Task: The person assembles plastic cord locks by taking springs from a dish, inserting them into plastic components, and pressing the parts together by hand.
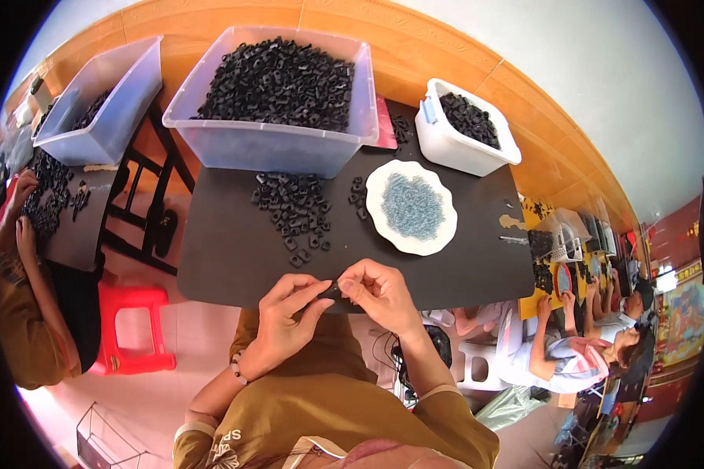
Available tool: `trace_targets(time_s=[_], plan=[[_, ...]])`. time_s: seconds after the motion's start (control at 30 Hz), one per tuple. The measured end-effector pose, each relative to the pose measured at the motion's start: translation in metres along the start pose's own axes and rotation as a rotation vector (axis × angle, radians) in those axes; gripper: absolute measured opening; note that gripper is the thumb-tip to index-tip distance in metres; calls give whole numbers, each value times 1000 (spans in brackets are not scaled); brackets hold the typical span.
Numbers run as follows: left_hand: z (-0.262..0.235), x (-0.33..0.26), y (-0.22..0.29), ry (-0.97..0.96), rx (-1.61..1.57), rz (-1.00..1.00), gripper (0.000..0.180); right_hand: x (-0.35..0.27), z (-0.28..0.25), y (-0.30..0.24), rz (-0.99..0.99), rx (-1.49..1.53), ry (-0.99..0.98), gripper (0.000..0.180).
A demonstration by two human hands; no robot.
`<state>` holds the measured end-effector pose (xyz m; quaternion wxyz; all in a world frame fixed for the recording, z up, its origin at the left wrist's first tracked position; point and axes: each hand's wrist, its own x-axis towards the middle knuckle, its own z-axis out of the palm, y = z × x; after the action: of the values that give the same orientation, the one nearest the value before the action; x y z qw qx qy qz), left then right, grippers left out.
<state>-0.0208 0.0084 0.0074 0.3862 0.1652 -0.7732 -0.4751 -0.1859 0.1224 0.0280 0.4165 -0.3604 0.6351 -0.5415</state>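
Observation:
Over the table's near edge, my left hand pinches a small black plastic part between thumb and fingertips. My right hand meets it there, its thumb and forefinger closed on the same part. The fingers cover much of the part, so its exact shape is hard to see. Beyond my hands lies a loose pile of similar black parts. To its right, a white plate with a wavy rim holds a heap of tiny blue-grey pieces, too small to tell apart.
A large clear bin full of black parts stands at the back of the dark table. A white tub of black parts is back right. At left are a red stool and a co-worker's hands. More people sit at right.

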Motion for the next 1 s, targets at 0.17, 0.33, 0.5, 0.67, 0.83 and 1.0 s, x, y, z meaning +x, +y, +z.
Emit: trace_targets(time_s=[0.17, 0.33, 0.5, 0.67, 0.83, 1.0], plan=[[-18, -24, -19, -97, -132, -22, 31, 24, -55, -24, -217, -109, 221, 15], [-32, -57, -30, -179, -125, -59, 30, 86, -171, -73, -409, -316, 735, 21], [-37, -82, -52, -74, -128, -193, 29, 134, -253, -96, -435, -163, 817, 33], [-44, -78, -44, -29, -96, -229, 29, 128, -241, -83, -370, -144, 747, 31], [-48, -61, -26, -97, -152, -150, 32, 107, -160, -71, -326, -316, 539, 23], [-46, -43, -15, -123, -147, -97, 32, 89, -62, -45, -344, -653, 291, 11]])
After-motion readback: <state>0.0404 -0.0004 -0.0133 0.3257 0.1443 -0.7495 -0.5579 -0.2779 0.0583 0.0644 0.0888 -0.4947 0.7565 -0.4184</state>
